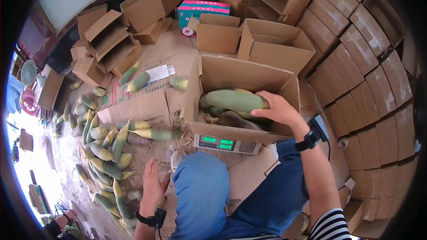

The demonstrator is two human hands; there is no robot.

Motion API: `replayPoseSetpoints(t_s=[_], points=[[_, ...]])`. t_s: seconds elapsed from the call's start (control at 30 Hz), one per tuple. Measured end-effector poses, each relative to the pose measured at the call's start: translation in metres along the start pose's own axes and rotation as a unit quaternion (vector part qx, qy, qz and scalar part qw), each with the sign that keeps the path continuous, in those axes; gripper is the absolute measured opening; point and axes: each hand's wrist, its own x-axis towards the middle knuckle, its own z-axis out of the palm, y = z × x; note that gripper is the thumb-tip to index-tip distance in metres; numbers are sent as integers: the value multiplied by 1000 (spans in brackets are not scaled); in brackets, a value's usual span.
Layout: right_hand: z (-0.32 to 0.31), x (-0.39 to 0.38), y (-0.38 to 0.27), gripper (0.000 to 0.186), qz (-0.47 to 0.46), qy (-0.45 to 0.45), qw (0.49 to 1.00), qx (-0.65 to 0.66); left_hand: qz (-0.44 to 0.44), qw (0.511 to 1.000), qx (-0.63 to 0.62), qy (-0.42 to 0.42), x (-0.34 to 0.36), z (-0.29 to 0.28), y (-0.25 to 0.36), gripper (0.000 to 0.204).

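Observation:
My right hand [280,108] is closed round the end of a large green radish [233,99] inside an open cardboard box [240,130]. Under that radish lie more radishes, partly hidden, one of them darker [238,120]. The box rests on a digital scale [218,142] with a lit green display. My left hand [153,183] hovers beside my knee with its fingers apart and nothing in it. It is nearest to a heap of green and pale-yellow radishes [106,166] on the floor at the left.
Open cardboard boxes [275,42] stand behind the scale, near a teal and pink printed carton [203,11]. Tumbled boxes [109,40] lie at the far left. Stacked cartons [360,71] wall the right side. At the lower left edge another person's arm [66,217] shows.

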Motion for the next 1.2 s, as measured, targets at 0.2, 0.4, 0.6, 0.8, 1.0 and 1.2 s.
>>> replayPoseSetpoints(t_s=[0.2, 0.4, 0.6, 0.8, 1.0, 1.2], points=[[-3, -4, 33, 60, -37, -154, 987, 6, -6, 1000, -12, -2, -4, 11, -11, 58], [1, -1, 26, 35, -18, -209, 977, -46, -16, 1000, 7, -7, -11, 22, -23, 56], [20, 0, 13, 32, -80, -85, 980, -161, -40, 999, 13, -8, -10, 27, -28, 53], [28, -10, -12, 39, -116, -27, 987, -111, -61, 994, 42, -79, -12, 50, -43, 53], [39, 22, 5, 58, -36, -228, 948, -218, -83, 987, 34, -134, -29, 58, -59, 51], [39, 31, 27, 68, -48, -248, 961, -109, -93, 988, 5, -124, -29, 65, -67, 49]])
